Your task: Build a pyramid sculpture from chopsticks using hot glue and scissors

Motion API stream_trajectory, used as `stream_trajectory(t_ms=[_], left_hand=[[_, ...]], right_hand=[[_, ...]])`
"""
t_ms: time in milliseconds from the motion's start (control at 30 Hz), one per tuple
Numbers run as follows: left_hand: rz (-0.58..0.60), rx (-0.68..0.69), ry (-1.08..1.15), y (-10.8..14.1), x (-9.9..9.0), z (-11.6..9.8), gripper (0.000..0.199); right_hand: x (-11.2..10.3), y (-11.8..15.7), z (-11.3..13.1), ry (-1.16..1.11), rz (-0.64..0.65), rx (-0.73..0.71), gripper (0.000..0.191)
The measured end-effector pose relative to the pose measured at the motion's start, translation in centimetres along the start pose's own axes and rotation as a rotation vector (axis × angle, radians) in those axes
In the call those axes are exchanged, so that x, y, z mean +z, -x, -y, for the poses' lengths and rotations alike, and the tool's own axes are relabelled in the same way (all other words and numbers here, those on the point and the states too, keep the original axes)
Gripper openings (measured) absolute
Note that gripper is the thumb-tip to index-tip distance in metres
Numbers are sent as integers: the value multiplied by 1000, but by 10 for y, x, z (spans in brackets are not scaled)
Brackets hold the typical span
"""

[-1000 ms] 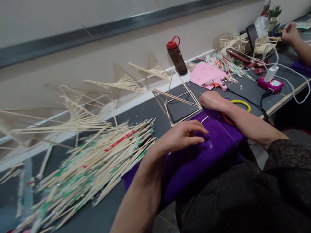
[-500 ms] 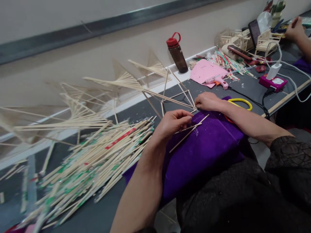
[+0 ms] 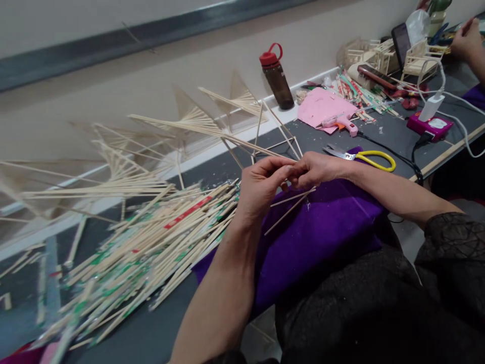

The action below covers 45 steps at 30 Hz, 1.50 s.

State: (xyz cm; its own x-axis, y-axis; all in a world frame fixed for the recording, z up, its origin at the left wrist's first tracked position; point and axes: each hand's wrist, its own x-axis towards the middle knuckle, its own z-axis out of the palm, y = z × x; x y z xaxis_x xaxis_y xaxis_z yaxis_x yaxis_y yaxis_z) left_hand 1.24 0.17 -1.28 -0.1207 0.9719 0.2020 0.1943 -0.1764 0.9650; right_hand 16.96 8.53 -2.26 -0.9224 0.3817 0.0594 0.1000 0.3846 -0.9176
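Note:
My left hand [image 3: 261, 184] and my right hand [image 3: 316, 168] meet fingertip to fingertip above a purple cloth [image 3: 326, 227]. Both are closed in a pinch; whatever lies between the fingers is hidden. Just below them, two thin wooden sticks [image 3: 285, 216] lie on the cloth, their ends close together at the right. Behind the hands stands a stick frame [image 3: 275, 147] with long sticks running to a fanned, twisted structure [image 3: 197, 126]. Yellow-handled scissors [image 3: 375, 157] rest beyond my right forearm, blades toward the wall.
A large pile of wooden sticks [image 3: 162, 253], some in plastic wrappers, covers the left side. A red-capped bottle [image 3: 279, 83] stands by the wall. A pink glue gun [image 3: 341, 123] lies on pink paper [image 3: 322, 103]. Cords run from a magenta power box [image 3: 428, 125]. Another person's hand [image 3: 468, 43] is far right.
My right hand has come left and nearer, joining my left hand. The scissors, mostly covered before, now show. The upper end of one crossed stick no longer shows.

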Motion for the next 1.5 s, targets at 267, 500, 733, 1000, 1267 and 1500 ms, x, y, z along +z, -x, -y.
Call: stream_trajectory(t_ms=[267, 500, 733, 1000, 1267, 1500], left_hand=[[-166, -135, -39, -9, -14, 7, 16], [-152, -288, -155, -16, -18, 22, 19], [-162, -347, -17, -30, -13, 32, 28], [-140, -371, 8, -43, 2, 36, 22], [-203, -313, -67, -42, 1, 36, 16], [-250, -305, -94, -39, -11, 39, 14]], right_hand=[[-40, 16, 7, 6, -503, -137, 20], [-43, 12, 1, 676, -632, 163, 25], [-43, 9, -14, 980, -478, 345, 34], [-34, 5, -7, 929, -591, 330, 32], [-23, 1, -11, 955, -409, 325, 33], [-17, -5, -24, 949, -303, 236, 31]])
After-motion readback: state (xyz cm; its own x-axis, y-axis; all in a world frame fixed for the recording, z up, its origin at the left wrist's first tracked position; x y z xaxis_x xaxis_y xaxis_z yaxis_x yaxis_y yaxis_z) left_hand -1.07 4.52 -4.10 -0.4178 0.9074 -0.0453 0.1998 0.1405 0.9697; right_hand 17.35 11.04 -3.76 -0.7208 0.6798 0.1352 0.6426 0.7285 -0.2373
